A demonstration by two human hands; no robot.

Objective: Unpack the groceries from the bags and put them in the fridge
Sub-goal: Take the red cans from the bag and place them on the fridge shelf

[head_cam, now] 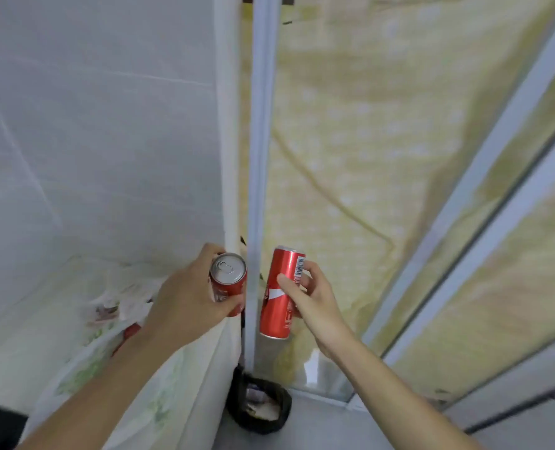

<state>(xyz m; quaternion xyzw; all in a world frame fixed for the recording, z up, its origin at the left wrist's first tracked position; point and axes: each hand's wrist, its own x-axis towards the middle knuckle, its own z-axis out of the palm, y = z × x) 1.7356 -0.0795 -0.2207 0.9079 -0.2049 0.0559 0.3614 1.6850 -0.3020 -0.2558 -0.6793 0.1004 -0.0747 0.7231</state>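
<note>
Left hand gripping short red can, right hand gripping tall red can, both near white post.

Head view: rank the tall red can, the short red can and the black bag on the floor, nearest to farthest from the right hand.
1. Tall red can: held in the right hand.
2. Short red can: just left, gripped by the left hand.
3. Black bag: below, on the floor.

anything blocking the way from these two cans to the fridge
Cannot say: no fridge shows in this view. The left hand grips one red can, the right hand the taller can, before a white frame post.
</note>
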